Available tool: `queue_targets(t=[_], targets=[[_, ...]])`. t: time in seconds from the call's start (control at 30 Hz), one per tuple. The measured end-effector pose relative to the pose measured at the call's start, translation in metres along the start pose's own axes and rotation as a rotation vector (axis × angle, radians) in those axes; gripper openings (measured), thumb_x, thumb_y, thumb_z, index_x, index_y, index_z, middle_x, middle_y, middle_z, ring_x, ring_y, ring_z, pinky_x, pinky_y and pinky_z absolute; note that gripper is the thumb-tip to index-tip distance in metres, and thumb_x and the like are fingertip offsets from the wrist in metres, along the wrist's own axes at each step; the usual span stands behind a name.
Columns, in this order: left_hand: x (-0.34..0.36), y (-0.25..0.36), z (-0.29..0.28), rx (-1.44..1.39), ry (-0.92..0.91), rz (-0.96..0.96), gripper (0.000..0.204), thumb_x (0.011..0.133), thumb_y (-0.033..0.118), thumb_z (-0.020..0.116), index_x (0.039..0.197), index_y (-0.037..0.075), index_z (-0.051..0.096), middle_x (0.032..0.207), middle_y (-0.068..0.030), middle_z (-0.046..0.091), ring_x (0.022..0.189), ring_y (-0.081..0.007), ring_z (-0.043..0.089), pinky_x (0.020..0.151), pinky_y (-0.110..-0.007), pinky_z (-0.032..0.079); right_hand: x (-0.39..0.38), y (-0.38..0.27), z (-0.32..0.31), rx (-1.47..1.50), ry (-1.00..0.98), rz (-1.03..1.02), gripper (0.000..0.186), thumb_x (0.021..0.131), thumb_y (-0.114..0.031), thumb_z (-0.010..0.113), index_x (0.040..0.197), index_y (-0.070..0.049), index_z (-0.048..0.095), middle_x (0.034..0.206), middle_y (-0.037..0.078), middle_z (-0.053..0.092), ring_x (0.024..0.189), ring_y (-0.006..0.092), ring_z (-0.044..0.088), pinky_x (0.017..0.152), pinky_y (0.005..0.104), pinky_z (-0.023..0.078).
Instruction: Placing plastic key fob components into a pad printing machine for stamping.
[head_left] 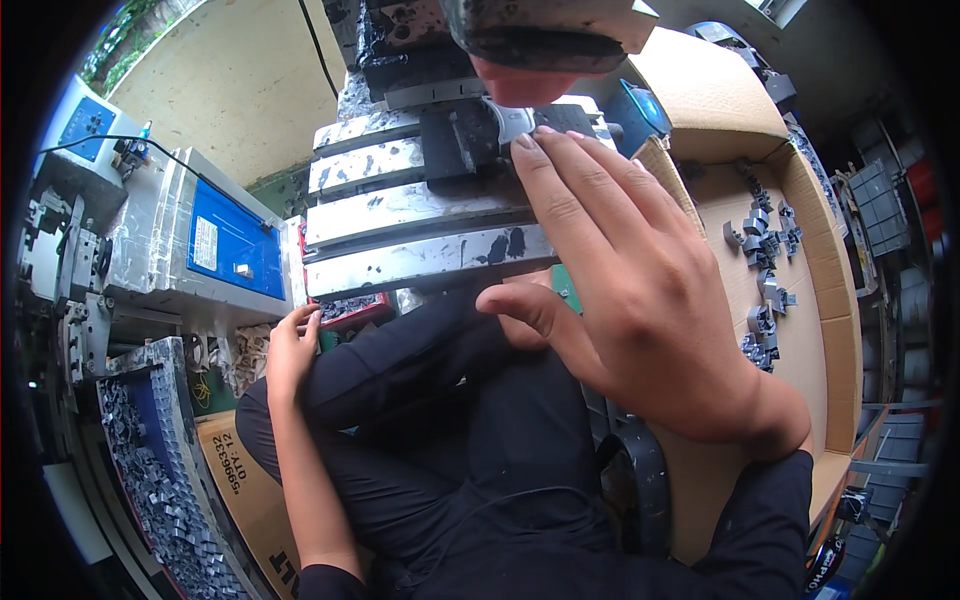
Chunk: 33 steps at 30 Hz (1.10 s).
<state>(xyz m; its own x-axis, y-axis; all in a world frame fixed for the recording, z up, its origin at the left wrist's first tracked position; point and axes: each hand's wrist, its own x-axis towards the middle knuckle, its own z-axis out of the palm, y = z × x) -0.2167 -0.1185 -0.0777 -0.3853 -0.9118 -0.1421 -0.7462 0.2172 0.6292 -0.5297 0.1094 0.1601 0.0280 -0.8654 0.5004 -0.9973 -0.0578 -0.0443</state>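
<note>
My right hand (640,270) reaches up over the slotted metal table (420,215) of a machine. Its fingers are stretched out and its thumb stands apart. The fingertips are at the edge of a small pale grey curved part (512,120), which sits in a black fixture (448,150); whether they press on it I cannot tell. Just above the part hangs a pink rounded pad (525,82). Low on the left, my left hand (292,352) rests by my knee with loosely bent fingers and nothing visible in them, near a red tray (345,318) of small dark parts.
At right stands an open cardboard box (840,330) with several grey parts (765,240) inside. A tray of many small metal pieces (170,480) lies lower left beside another carton (235,460). A grey cabinet with a blue panel (235,240) flanks the machine.
</note>
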Motion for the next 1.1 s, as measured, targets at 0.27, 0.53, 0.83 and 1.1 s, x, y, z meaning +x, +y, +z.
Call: queue_targets(t=[0.27,0.53,0.83,1.1], targets=[[-0.018,0.037,-0.011,-0.655,0.264,0.053,0.036,0.113,0.028,0.057,0.126,-0.002,0.073,0.11,-0.012,0.078,0.1,-0.0169,0.072,0.09,-0.032,0.055,0.002,-0.002,-0.001,0.017,-0.003,0.003,0.076,0.088,-0.038,0.084,0.138,0.014,0.061,0.136,0.031,0.065,0.13,0.0458,0.062,0.111,0.0514,0.048],[-0.06,0.242,-0.076,-0.145,0.511,0.872,0.024,0.099,0.015,0.076,0.119,0.003,0.078,0.119,-0.0156,0.074,0.116,-0.0273,0.07,0.101,-0.038,0.054,-0.003,0.008,-0.003,0.059,0.004,-0.002,0.075,0.088,-0.037,0.084,0.138,0.013,0.061,0.138,0.031,0.064,0.133,0.0464,0.06,0.112,0.0511,0.048],[-0.033,0.303,-0.056,-0.066,0.176,0.729,0.05,0.094,0.038,0.082,0.132,0.008,0.073,0.128,-0.0144,0.071,0.117,-0.0291,0.068,0.1,-0.041,0.051,-0.03,0.154,-0.034,0.286,-0.03,0.297,0.017,0.103,-0.015,0.069,0.113,-0.002,0.076,0.094,0.013,0.079,0.077,0.0199,0.072,0.072,0.0349,0.058],[-0.025,0.301,-0.057,-0.129,0.112,0.695,0.047,0.096,0.039,0.079,0.135,0.011,0.073,0.123,-0.0145,0.073,0.112,-0.0258,0.067,0.104,-0.04,0.048,-0.092,0.192,-0.007,0.197,-0.324,0.685,0.024,0.097,-0.013,0.073,0.115,0.002,0.075,0.105,0.02,0.078,0.096,0.0296,0.076,0.087,0.0403,0.059]])
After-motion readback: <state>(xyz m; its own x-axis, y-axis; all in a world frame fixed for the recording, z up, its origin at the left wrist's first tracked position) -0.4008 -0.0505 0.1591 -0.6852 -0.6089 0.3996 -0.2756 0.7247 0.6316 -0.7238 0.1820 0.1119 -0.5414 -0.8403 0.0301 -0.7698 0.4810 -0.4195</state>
